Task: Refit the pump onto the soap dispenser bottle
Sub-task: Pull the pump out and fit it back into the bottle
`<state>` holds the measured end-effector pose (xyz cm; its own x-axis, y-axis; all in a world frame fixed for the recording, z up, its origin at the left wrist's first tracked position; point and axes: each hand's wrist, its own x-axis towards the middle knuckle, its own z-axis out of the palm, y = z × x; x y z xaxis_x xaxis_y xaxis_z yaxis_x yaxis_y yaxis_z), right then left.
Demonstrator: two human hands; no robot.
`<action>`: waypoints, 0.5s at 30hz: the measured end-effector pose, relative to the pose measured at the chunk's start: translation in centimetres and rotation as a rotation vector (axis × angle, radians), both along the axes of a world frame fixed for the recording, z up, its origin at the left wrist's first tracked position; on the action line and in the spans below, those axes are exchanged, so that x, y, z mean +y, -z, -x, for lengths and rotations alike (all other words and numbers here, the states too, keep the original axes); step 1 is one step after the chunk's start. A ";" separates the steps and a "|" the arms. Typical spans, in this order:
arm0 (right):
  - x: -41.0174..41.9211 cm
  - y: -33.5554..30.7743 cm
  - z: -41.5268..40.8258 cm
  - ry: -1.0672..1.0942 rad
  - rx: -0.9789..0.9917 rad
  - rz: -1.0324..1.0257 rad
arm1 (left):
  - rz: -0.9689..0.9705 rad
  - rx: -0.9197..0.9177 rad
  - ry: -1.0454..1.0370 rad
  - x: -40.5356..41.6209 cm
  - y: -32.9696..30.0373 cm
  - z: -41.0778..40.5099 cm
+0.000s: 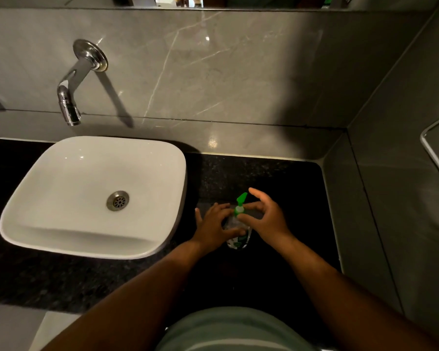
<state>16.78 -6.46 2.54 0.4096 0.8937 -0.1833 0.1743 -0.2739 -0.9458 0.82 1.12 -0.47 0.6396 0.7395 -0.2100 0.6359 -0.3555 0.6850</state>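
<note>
The clear bottle (236,234) is stood on the black counter (276,178), just right of the white sink (94,196). It is gripped by the left hand (213,224). The green pump (239,205) on top is pinched by the right hand (266,216).

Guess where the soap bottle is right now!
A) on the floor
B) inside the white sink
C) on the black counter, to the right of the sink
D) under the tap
C: the bottle stands on the black counter to the right of the sink, with the left hand around its body and the right hand at the green pump.
</note>
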 end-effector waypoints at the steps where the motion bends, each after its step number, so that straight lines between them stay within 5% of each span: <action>1: 0.0 0.0 0.1 0.013 -0.046 0.006 | -0.002 -0.005 -0.002 -0.1 0.1 0.0; 3: -0.2 -0.1 0.3 0.009 -0.085 0.019 | -0.005 -0.020 -0.015 -0.3 0.2 -0.1; 8: -0.4 0.5 0.0 -0.070 0.165 -0.002 | -0.014 -0.028 -0.011 -0.3 -0.1 0.1; 15: 0.6 0.4 0.3 -0.029 -0.089 0.045 | 0.011 -0.022 -0.042 -0.2 0.0 0.2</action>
